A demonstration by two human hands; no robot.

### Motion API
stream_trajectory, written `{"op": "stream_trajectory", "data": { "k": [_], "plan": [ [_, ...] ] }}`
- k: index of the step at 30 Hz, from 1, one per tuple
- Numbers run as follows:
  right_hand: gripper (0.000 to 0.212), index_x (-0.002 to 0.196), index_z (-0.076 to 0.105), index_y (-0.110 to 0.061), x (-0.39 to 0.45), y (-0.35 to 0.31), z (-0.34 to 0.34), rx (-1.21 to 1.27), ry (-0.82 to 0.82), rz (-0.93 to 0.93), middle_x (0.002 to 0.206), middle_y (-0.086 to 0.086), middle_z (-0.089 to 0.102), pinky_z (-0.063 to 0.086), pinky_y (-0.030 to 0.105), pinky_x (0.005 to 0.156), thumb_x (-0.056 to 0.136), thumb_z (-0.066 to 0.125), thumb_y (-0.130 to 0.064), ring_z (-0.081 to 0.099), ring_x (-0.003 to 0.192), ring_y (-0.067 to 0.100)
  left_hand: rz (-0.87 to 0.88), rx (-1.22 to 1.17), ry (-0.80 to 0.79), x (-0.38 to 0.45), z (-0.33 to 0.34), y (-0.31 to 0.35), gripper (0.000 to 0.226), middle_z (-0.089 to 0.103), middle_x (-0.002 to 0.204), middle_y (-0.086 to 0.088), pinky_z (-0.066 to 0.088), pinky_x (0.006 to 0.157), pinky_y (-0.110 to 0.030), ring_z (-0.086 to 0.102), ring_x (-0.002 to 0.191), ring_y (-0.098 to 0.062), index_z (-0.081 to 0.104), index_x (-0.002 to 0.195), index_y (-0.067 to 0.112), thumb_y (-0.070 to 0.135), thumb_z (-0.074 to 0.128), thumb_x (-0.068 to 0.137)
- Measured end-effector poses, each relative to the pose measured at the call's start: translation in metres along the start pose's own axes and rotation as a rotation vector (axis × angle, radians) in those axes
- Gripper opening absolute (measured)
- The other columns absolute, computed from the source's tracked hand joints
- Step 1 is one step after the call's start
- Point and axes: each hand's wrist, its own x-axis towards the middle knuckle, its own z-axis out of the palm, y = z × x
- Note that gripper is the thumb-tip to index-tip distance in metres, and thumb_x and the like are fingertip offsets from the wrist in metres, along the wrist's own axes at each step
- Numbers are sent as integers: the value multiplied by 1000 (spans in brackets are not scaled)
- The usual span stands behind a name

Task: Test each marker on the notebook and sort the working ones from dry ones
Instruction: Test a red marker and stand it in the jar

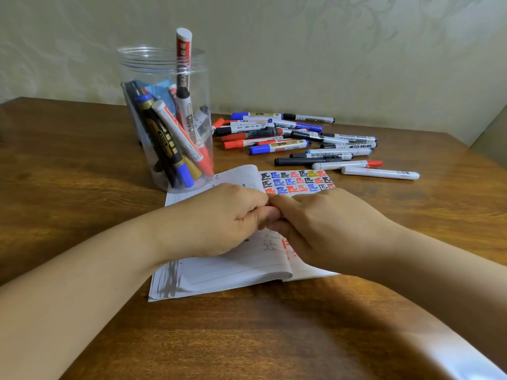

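Observation:
An open notebook (233,270) lies on the wooden table (82,174), its upper right page covered with rows of black, blue, red and yellow test marks (297,181). My left hand (219,220) and my right hand (329,229) meet knuckle to fingertip over the middle of the notebook. The left hand's fingers are curled under, with the thumb against the right hand's fingertips. Whatever lies between the two hands is hidden. A clear plastic jar (164,119) behind the notebook holds several markers standing on end. A loose pile of markers (296,141) lies on the table at the back right.
A single white marker (381,173) lies nearest the notebook's top right corner. The jar stands touching the notebook's top left edge. A pale patterned wall (301,64) runs behind the table. The table's right edge falls away at the lower right.

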Motion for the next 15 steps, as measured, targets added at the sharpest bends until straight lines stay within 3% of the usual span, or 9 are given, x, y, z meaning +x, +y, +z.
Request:
{"op": "stream_trajectory", "data": {
  "k": [5, 8, 10, 12, 15],
  "plan": [
    [42, 97, 62, -13, 3, 1, 5, -38, 36, 14, 55, 0, 58, 23, 21, 36, 91, 29, -39, 47, 37, 23, -14, -2, 10, 3, -2, 0, 24, 53, 61, 7, 35, 50, -14, 50, 57, -1, 55, 75, 24, 34, 42, 93],
    [39, 91, 59, -14, 8, 4, 4, -143, 79, 17, 60, -3, 55, 15, 21, 36, 94, 30, -39, 46, 40, 21, -24, 61, 29, 4, -2, -3, 21, 54, 70, 8, 37, 57, -18, 51, 67, -4, 54, 81, 27, 35, 40, 94],
    [27, 94, 48, -19, 11, 4, 2, -221, -21, 66, 75, -5, 47, 21, 23, 41, 100, 30, -38, 46, 56, 19, -21, 160, 30, 6, 2, -3, 17, 54, 78, 8, 38, 64, -19, 51, 75, -7, 50, 87, 25, 35, 39, 95],
    [8, 93, 37, -23, 10, 3, 0, -233, -92, 116, 82, -4, 40, 28, 26, 46, 100, 39, -27, 45, 65, 19, 1, 258, 57, 9, 8, -1, 17, 54, 89, 2, 39, 75, -31, 51, 85, -18, 47, 94, 18, 33, 39, 95],
    [5, 99, 41, -19, 9, 1, -5, -167, -98, 135, 83, -3, 48, 33, 28, 51, 100, 40, -24, 46, 66, 19, 4, 233, 100, 8, 3, 6, 19, 43, 72, 11, 28, 61, -26, 43, 70, -11, 42, 83, 21, 36, 39, 94]
  ]
}}
